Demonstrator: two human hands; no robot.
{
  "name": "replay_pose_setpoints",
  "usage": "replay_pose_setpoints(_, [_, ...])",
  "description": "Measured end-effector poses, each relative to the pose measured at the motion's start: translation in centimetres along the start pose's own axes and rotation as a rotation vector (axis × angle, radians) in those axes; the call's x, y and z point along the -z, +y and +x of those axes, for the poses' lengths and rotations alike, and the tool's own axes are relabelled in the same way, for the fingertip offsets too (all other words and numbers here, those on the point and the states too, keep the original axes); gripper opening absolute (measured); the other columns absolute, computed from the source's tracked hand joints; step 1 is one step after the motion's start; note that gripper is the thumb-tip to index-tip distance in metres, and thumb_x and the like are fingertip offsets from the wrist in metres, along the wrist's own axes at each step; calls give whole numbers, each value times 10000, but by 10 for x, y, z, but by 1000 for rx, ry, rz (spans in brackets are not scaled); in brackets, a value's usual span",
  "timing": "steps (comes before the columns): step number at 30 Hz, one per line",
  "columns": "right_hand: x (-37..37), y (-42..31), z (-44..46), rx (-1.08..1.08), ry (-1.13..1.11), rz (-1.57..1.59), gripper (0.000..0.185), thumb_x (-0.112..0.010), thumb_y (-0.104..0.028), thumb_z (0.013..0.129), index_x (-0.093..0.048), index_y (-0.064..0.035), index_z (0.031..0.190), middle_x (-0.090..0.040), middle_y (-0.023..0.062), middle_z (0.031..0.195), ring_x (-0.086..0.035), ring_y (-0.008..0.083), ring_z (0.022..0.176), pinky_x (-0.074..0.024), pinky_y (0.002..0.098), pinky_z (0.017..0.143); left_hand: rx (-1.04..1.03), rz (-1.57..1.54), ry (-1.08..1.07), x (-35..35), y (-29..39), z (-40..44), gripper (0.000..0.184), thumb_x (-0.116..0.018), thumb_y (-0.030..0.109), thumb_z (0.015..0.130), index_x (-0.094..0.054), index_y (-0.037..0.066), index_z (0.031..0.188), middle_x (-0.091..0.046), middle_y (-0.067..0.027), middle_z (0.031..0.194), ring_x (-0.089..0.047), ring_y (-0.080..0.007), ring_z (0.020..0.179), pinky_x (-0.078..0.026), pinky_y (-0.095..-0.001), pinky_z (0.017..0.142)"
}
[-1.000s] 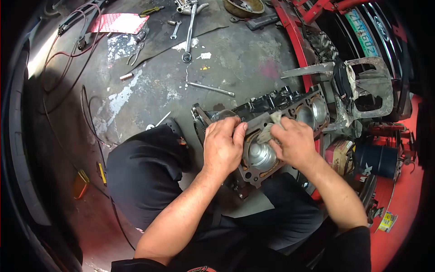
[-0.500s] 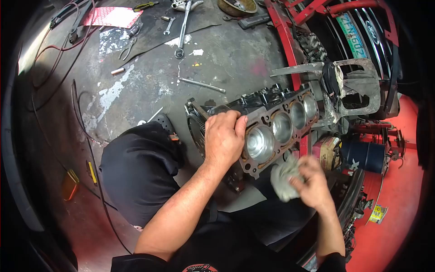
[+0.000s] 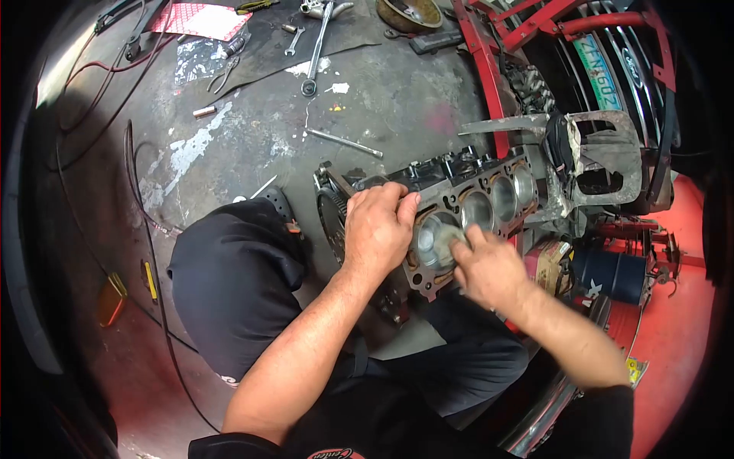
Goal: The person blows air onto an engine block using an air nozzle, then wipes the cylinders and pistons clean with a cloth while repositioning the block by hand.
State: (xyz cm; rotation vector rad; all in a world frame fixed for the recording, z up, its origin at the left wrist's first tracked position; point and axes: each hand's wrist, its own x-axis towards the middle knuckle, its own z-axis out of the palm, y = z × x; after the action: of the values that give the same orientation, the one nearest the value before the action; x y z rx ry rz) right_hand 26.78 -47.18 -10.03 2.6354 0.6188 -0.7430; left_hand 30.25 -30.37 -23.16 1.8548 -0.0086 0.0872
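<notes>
Four round holes (image 3: 503, 197) line the engine block (image 3: 457, 216) before the person's legs (image 3: 237, 283). Wiping looks in hand — the right hand (image 3: 491, 271) grips a rag (image 3: 448, 243) at the nearest hole; the left hand (image 3: 380, 229) rests on the block, whether gripping I cannot tell. Another stroke would call for steady support.

"What sort of place is this?"

"A vehicle repair workshop, with a bare, multi-cylinder engine block (image 3: 475, 209) set low above a stained, paint-splashed floor (image 3: 382, 99)."

"What else marks it as one?"

"Wrenches (image 3: 295, 42) and pliers (image 3: 228, 69) lie scattered beyond the engine block; off its right end stand a red metal frame (image 3: 485, 69), a badged vehicle front (image 3: 631, 69) and a dark blue drum (image 3: 615, 275)."
</notes>
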Motion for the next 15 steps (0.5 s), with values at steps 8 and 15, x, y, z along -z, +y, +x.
replay_pose_setpoints(8, [-16, -54, -1, -473, 79, 1357, 204, -508, -126, 925, -612, 43, 877, -610, 99, 670, -610, 189, 607, -508, 380, 619, -36, 20, -5, 1, -1, -10, 166, -651, 203, 967, -693, 44, 987, -699, -128, 942, -653, -341, 959, -462, -434, 933])
replay_pose_setpoints(15, [-62, -33, -114, -715, 435, 1772, 161, -535, -34, 927, -677, 20, 978, -644, -15, 842, -597, 86, 765, -482, 257, 720, 9, -41, 20, -2, 4, -7, 185, -657, 196, 974, -685, 16, 1008, -710, -164, 980, -670, -353, 979, -512, -428, 869])
